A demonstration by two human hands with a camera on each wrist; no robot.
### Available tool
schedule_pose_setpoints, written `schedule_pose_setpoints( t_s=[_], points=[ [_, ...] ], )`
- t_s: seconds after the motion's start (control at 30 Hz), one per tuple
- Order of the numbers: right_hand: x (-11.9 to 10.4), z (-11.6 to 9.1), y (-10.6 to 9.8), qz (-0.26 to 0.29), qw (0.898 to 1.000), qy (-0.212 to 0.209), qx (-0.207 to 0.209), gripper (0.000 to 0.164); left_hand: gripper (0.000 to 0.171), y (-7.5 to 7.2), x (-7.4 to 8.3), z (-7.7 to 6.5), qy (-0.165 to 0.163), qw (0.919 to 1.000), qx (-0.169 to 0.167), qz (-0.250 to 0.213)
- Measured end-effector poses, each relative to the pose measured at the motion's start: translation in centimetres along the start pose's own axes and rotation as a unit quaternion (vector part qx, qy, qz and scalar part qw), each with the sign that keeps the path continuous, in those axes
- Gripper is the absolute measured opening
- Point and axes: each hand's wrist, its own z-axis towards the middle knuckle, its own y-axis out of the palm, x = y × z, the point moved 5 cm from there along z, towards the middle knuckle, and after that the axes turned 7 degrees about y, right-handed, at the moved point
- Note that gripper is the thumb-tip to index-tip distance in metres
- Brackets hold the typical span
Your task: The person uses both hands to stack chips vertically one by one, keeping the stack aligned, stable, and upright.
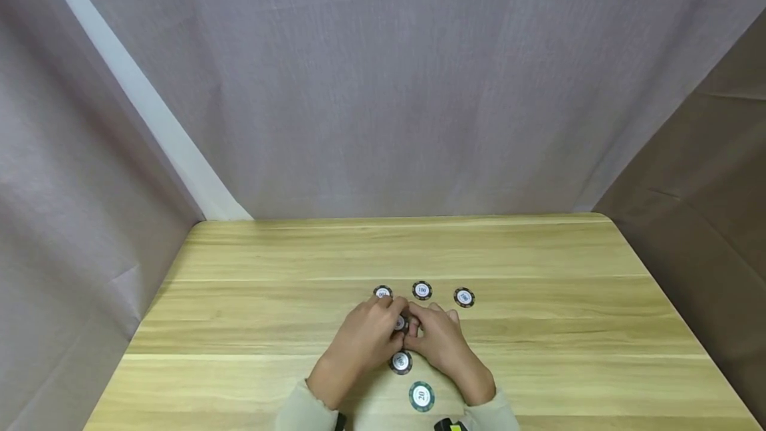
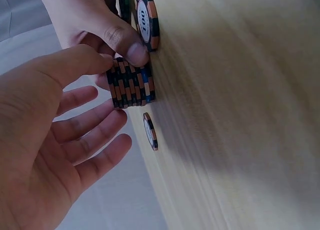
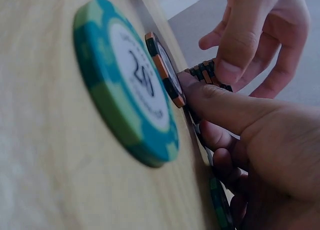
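A short stack of black-and-orange poker chips (image 1: 399, 323) stands on the table between both hands. My left hand (image 1: 366, 336) holds it from the left, thumb at the near side and fingertips at the far side; the stack's edge (image 2: 131, 85) shows between them in the left wrist view. From the right, my right hand (image 1: 441, 343) grips the lower part, its thumb (image 3: 210, 98) against the chips. Just in front of the stack lies a single black-and-orange 100 chip (image 1: 400, 362). Nearer still is a green 20 chip (image 1: 421, 396). Fingers hide part of the stack.
Beyond the hands, three 100 chips lie flat: one partly behind the left fingers (image 1: 383, 291), a middle chip (image 1: 421, 290) and a right chip (image 1: 464, 297). Another green chip (image 3: 220, 202) shows beneath the right hand. Grey curtains (image 1: 383, 85) surround the wooden table (image 1: 568, 324).
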Motion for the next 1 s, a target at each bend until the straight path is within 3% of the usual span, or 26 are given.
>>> schedule_pose_setpoints(
  t_s=[0.23, 0.43, 0.67, 0.87, 1.0],
  points=[
    [-0.1, 0.1, -0.1, 0.004, 1.000, -0.004, 0.004, 0.029, 0.037, 0.3, -0.6, -0.9, -0.023, 0.9984, 0.019, -0.048],
    [-0.2, -0.1, 0.0, 0.013, 1.000, 0.002, -0.001, 0.042, 0.033, 0.8, -1.4, -2.0, -0.060, 0.9918, 0.049, -0.102],
    [-0.3, 0.0, 0.2, 0.028, 1.000, -0.005, -0.003, 0.042, 0.024, 0.1, -3.8, -2.3, -0.088, 0.9872, 0.077, -0.109],
    [-0.3, 0.2, 0.6, 0.031, 0.999, 0.001, -0.012, 0.043, 0.029, 0.5, -5.5, -2.2, -0.090, 0.9897, 0.067, -0.089],
    [-0.3, 0.2, 0.7, 0.028, 1.000, 0.000, -0.010, 0.043, 0.033, 1.3, -6.1, -2.0, -0.106, 0.9880, 0.046, -0.102]
  ],
)
